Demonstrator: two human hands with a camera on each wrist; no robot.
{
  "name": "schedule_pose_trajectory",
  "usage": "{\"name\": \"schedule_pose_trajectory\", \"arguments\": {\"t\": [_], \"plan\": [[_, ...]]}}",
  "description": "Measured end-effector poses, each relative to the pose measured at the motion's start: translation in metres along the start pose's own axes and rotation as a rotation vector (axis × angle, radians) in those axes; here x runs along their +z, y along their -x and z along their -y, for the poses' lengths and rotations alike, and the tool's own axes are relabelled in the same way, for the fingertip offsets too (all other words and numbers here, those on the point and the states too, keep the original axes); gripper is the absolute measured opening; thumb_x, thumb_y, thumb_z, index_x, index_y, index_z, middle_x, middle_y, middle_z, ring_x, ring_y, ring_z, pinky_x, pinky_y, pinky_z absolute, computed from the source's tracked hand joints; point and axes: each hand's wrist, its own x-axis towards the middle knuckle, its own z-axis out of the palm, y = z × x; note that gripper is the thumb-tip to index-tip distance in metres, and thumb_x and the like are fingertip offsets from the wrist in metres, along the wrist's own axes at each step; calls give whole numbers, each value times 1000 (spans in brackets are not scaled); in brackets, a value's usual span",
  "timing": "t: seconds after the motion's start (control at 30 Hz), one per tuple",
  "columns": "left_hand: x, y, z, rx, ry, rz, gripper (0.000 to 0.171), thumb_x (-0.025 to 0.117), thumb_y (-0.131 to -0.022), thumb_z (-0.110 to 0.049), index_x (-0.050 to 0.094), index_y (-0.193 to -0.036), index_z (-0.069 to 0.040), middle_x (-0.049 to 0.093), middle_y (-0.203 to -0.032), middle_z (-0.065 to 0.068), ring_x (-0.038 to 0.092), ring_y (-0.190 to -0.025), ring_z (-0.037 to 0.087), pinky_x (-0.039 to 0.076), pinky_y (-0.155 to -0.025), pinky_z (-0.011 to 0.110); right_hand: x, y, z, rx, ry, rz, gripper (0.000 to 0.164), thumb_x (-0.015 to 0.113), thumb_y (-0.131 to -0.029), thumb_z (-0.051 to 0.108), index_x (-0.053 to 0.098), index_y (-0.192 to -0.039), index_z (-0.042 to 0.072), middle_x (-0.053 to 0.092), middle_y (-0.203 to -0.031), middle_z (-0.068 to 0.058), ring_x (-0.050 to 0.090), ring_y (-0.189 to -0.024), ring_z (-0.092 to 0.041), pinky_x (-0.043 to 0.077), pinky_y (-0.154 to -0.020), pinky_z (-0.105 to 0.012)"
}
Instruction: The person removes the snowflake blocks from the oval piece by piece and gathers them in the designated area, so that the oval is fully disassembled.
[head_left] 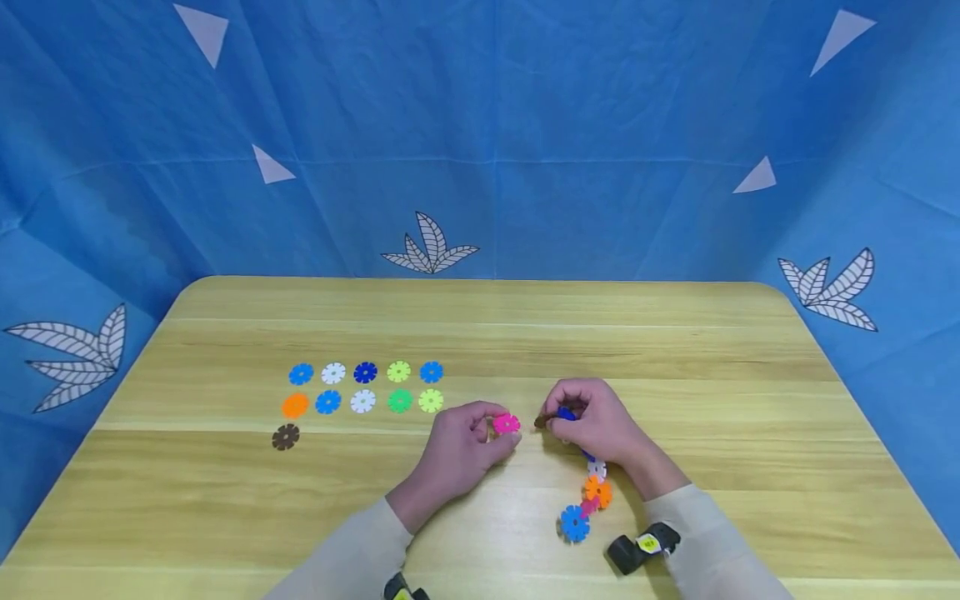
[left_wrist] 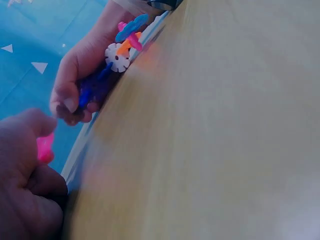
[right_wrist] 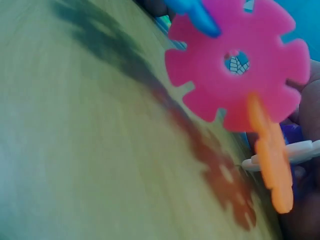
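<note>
Blue cloth (head_left: pixel 495 100) with white triangles and leaf drawings hangs behind a pale wooden table (head_left: pixel 675 333) in the head view. Over the table, slightly right of its middle, a person's left hand (head_left: pixel 459 450) pinches a bright pink disc (head_left: pixel 507 424) with a notched edge between thumb and finger. Just to its right, with a gap between, the right hand (head_left: pixel 592 421) pinches a brown disc (head_left: pixel 543 421) beside the dark blue part of a chain (head_left: pixel 598 492) of slotted discs. White, orange, pink and light blue pieces of the chain trail toward the near side. Left of the hands lie loose discs (head_left: pixel 400 401): two rows of five, plus a loose brown disc (head_left: pixel 286 437) nearer. From the left wrist, the pink disc is partly hidden in the left hand's grip; the right hand, beyond, has the dark blue pieces against its fingers. Whether the brown disc joins the chain, I cannot tell. From the right wrist, the chain's pink piece looms close, with blue and orange pieces slotted into it and a shadow on the table.
</note>
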Motion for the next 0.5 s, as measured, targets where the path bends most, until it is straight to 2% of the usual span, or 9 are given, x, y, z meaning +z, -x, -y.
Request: {"name": "schedule_pose_trajectory", "arguments": {"t": [0.1, 0.3, 0.5], "plan": [[-3, 3, 2, -2, 12, -2, 30, 82, -82, -12, 72, -109, -2, 41, -58, -10, 37, -53, 3, 50, -66, 26, -1, 1, 1, 18, 5, -1, 20, 67, -79, -11, 66, -83, 8, 71, -87, -3, 63, -79, -25, 52, -70, -31], [-11, 11, 6, -35, 11, -16, 30, 83, -83, -16, 69, -110, -11, 40, -60, -8, 35, -53, 5, 41, -55, 25, 1, 1, 2, 36, 5, 7, 19, 67, -80, -9, 65, -85, 9, 71, -89, -4, 63, -81, -24, 52, -72, -31], [-24, 18, 9, -85, 32, -65, 32, 84, -82, -15, 68, -109, -13, 39, -60, -7, 36, -54, 7, 37, -53, 24, 1, 0, 2, 37, 14, 9, 19, 67, -80, -9, 64, -84, 9, 71, -89, -3, 64, -81, -24, 52, -72, -31]]}}
